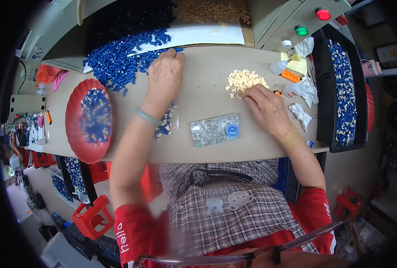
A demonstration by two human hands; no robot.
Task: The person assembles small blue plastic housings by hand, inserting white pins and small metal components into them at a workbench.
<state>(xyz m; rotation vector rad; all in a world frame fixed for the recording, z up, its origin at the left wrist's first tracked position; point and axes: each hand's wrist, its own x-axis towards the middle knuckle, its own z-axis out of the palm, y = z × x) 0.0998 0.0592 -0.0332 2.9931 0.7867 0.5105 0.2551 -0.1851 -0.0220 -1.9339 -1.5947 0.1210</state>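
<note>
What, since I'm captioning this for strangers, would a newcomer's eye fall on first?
Probably the heap of blue curved pieces at upper left, by the left hand. Next, the scalloped red dish below it, holding mixed blue and cream pieces; then the cream pile at the right hand.

Left hand (pixel 166 73), grip hidden, eyeglasses (pixel 248 257) cut off below

Beige table (pixel 203 100) loaded along its upper side

Loose blue parts (pixel 113 69) heap in the upper left; a red scalloped dish (pixel 73 119) stands at left. Small cream parts (pixel 247 80) lie right of upper centre, a speckled grey slab (pixel 215 130) near the centre, crumpled white tissue (pixel 300 116) at right.
</note>
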